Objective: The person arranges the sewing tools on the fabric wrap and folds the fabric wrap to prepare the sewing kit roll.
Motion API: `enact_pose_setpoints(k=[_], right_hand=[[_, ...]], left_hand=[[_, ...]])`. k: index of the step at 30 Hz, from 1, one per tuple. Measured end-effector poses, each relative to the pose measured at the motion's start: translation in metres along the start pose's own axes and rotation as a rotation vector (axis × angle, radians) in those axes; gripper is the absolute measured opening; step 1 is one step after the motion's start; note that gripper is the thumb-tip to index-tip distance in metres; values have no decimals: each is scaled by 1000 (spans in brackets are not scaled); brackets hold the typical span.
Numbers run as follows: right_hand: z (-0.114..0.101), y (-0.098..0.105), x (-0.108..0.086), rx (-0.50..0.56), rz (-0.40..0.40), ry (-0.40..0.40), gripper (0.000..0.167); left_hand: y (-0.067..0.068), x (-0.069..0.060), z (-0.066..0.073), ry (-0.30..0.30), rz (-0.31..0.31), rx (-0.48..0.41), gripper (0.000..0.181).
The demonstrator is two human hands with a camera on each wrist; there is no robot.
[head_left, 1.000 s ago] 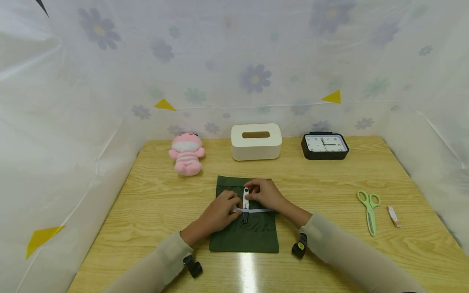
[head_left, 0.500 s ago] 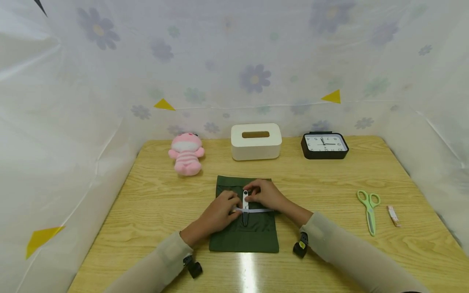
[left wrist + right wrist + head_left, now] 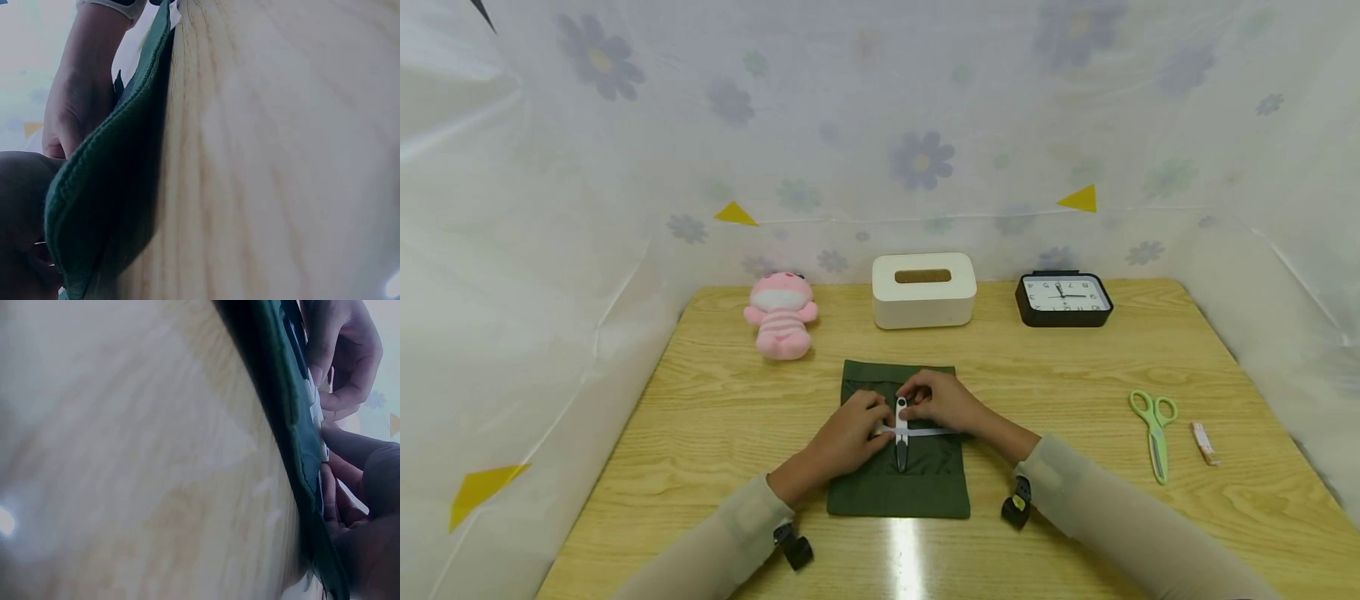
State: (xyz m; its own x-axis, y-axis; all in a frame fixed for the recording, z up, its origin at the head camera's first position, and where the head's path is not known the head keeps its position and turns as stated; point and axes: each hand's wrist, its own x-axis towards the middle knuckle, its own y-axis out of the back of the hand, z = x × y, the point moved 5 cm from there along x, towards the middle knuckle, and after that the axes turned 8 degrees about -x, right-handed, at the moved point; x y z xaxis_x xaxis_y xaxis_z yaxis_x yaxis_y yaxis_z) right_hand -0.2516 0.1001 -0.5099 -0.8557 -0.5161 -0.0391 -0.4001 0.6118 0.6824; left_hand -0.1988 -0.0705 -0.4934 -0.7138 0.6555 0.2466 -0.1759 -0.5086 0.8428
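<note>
Left hand (image 3: 853, 431): fingers bent, thumb and fingertips pinching the pale grey-white flat strap (image 3: 934, 432) near its left part. Right hand (image 3: 946, 402): fingers curled, thumb and fingertips gripping the slim white-and-black tool (image 3: 902, 442) at its white upper end, just by the dark round dot. Exact finger contact partly hidden by my own knuckles.

Tool sits between my hands, lengthwise, black end toward me. Strap crosses it about midway: white end beyond the strap, black end on my side of it. Under both: dark green rectangular fabric piece (image 3: 898, 497), flat on the table, some wrinkles near the black end. Left wrist view mostly gets the fabric's edge, bowed up off the wood there; right wrist view has my fingers close together over the white part.

Sleeves (image 3: 722, 529) are beige, a small black camera (image 3: 793, 547) strapped at each wrist. Table (image 3: 700, 425) is light yellow wood grain. Off to my right: light green scissors (image 3: 1157, 433), blades toward me, and a small pale pinkish-white block (image 3: 1205, 442) just beside. Far edge, left to right: pink-and-white striped plush toy (image 3: 783, 321), white rounded tissue box (image 3: 923, 312), black-framed rectangular clock (image 3: 1064, 298), dial upside down to me.
</note>
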Motion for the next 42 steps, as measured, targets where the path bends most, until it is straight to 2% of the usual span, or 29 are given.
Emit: enact_pose_setpoints(k=[13, 22, 35, 42], right_hand=[[-2, -1, -3, 8, -36, 34, 28], [-2, -1, -3, 0, -37, 27, 29], [-2, 2, -4, 13, -29, 24, 29], [-3, 7, -5, 40, -38, 37, 29]], left_hand=[[-1, 1, -1, 15, -11, -7, 6], [-1, 1, -1, 31, -24, -5, 6], [-1, 0, -1, 11, -12, 8, 7], [0, -1, 0, 11, 0, -19, 7]])
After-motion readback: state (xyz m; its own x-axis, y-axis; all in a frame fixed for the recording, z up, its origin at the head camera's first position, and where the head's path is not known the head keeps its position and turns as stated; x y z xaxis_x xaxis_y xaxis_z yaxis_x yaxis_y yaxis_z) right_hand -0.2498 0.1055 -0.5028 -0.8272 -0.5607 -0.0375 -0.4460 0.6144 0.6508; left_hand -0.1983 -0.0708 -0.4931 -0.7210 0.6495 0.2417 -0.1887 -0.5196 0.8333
